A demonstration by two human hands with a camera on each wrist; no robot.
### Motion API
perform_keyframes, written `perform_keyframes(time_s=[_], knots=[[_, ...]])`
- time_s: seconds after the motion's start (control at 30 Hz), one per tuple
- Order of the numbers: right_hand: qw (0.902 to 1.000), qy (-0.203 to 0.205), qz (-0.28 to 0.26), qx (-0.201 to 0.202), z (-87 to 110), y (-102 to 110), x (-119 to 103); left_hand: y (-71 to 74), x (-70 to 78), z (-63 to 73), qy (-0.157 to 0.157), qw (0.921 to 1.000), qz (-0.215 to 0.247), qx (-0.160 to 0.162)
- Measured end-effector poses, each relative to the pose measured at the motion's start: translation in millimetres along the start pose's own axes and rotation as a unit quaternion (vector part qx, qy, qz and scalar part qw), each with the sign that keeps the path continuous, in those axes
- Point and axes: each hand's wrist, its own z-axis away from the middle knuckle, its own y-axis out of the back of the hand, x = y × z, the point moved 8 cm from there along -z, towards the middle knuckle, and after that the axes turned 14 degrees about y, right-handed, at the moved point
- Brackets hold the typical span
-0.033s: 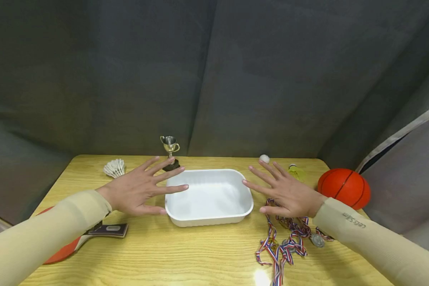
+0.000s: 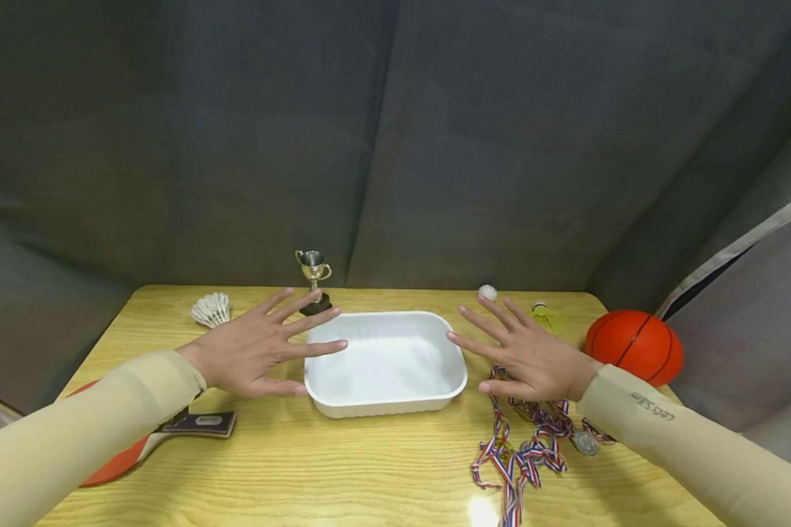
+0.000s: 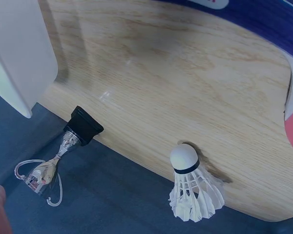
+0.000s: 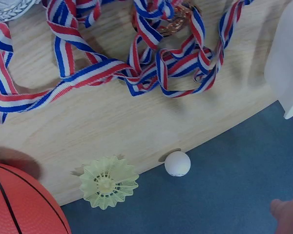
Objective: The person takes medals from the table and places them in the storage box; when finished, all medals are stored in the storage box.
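Both hands hover over the table with fingers spread and hold nothing. My left hand [image 2: 264,348] is at the left end of a white plastic tray [image 2: 385,406], near a small trophy cup [image 2: 313,271] on a black base. My right hand [image 2: 527,355] is beyond the tray's right end, above a tangle of medals [image 2: 585,442] on striped ribbons [image 2: 501,454]. Inside the tray nothing lies. In the left wrist view the trophy [image 3: 51,168] and a white shuttlecock [image 3: 190,183] show; the right wrist view has a yellow shuttlecock [image 4: 107,184] and a white ball [image 4: 177,164].
A red table tennis bat [image 2: 115,462] lies at the left, partly hidden under the left forearm. An orange-red basketball [image 2: 635,348] sits at the right edge, beside the right wrist. Dark curtains [image 2: 382,146] hang right behind the wooden table [image 2: 343,476].
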Motion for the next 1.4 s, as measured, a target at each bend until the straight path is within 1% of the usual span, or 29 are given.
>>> perform_keyframes(time_s=[0.27, 0.33, 0.4, 0.47, 0.53, 0.6, 0.63, 0.7, 0.73, 0.77, 0.83, 0.87, 0.93, 1.0, 1.07, 1.1, 1.2, 1.27, 1.3, 1.33, 1.4], knots=[[0.9999, 0.009, 0.007, 0.010, 1.2, 3.5, -1.5, -1.1, -0.1, 2.4, 0.006, 0.9999, 0.009, 0.001], [0.9999, 0.005, 0.007, 0.008, 2.2, 3.6, -1.5, -2.5, 0.3, 4.2, 0.012, 0.9998, 0.019, 0.001], [1.0000, -0.001, 0.003, 0.006, 4.5, 3.4, -2.1, -4.1, 0.9, 6.0, 0.024, 0.9988, 0.041, -0.007], [0.9998, -0.013, -0.010, 0.006, 8.6, 3.2, -3.4, -6.1, 0.8, 6.9, 0.044, 0.9970, 0.061, -0.018], [0.9991, -0.025, -0.033, 0.011, 14.3, 3.1, -5.7, -8.6, -1.7, 6.4, 0.079, 0.9927, 0.086, -0.034], [0.9970, -0.037, -0.066, 0.020, 20.2, 3.2, -9.1, -10.9, -5.9, 5.2, 0.120, 0.9850, 0.113, -0.050], [0.9951, -0.044, -0.085, 0.024, 23.0, 3.0, -10.8, -12.8, -8.9, 4.7, 0.145, 0.9788, 0.131, -0.062], [0.9907, -0.054, -0.122, 0.029, 27.8, 2.2, -14.7, -17.1, -15.2, 4.0, 0.197, 0.9598, 0.181, -0.086], [0.9880, -0.058, -0.140, 0.028, 29.7, 1.4, -16.8, -19.8, -17.9, 4.2, 0.222, 0.9475, 0.208, -0.097], [0.9850, -0.063, -0.159, 0.026, 31.8, 0.4, -19.0, -22.7, -20.0, 4.3, 0.245, 0.9346, 0.234, -0.107], [0.9760, -0.075, -0.204, 0.010, 35.9, -3.5, -22.7, -29.1, -22.1, 4.9, 0.282, 0.9049, 0.295, -0.121], [0.9717, -0.078, -0.223, 0.001, 37.7, -5.5, -24.5, -32.9, -21.9, 4.7, 0.294, 0.8896, 0.326, -0.126], [0.9594, -0.086, -0.268, -0.015, 41.6, -11.0, -27.4, -40.6, -20.5, 3.6, 0.312, 0.8619, 0.377, -0.133], [0.9478, -0.087, -0.306, -0.026, 44.6, -17.6, -30.2, -48.0, -18.4, 1.3, 0.322, 0.8373, 0.420, -0.137], [0.9418, -0.079, -0.325, -0.032, 46.1, -24.1, -32.8, -54.3, -16.8, -1.3, 0.335, 0.8142, 0.452, -0.142], [0.9401, -0.075, -0.331, -0.033, 46.2, -27.0, -34.1, -56.9, -16.7, -2.2, 0.344, 0.8028, 0.466, -0.144], [0.9407, -0.065, -0.330, -0.040, 45.6, -35.5, -37.7, -62.6, -16.3, -3.1, 0.372, 0.7667, 0.502, -0.147], [0.9450, -0.063, -0.318, -0.042, 45.0, -38.6, -39.9, -65.8, -15.4, -2.7, 0.392, 0.7425, 0.522, -0.150], [0.9458, -0.066, -0.315, -0.045, 44.9, -40.0, -40.8, -67.1, -14.8, -2.4, 0.401, 0.7320, 0.530, -0.150], [0.9470, -0.066, -0.311, -0.044, 44.7, -40.8, -42.2, -68.0, -14.2, -2.2, 0.407, 0.7243, 0.536, -0.150], [0.9463, -0.073, -0.312, -0.045, 44.5, -42.5, -44.6, -69.3, -12.5, -2.7, 0.415, 0.7135, 0.545, -0.149]])
